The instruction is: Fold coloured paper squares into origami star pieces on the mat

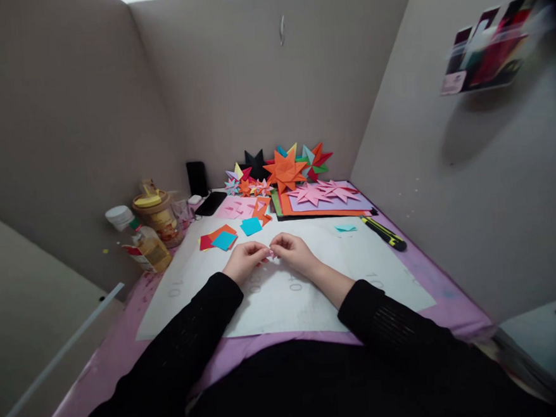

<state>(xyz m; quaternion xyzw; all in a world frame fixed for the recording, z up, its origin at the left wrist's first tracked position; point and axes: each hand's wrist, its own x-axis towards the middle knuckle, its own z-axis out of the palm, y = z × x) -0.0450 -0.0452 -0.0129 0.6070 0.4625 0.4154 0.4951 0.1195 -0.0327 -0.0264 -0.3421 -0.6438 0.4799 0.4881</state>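
Note:
Both hands meet over the middle of a white paper sheet (323,307). Between my fingertips is a small pink folded paper piece (271,253), mostly covered. My left hand (246,260) pinches its left side and my right hand (294,253) pinches the right. A bit of orange-red paper shows just under the fingers. Beyond my left hand lie a blue paper square (251,227) and a second blue square (224,240) on top of orange and red ones. A light-blue folded piece (345,228) lies to the right.
Folded paper stars (285,168) stand against the back wall. Pink stars (311,193) rest on stacked coloured sheets. A yellow-black cutter knife (384,233) lies at the right edge. Left are a glue bottle (153,249), a lidded jar (157,214) and a dark phone (211,203).

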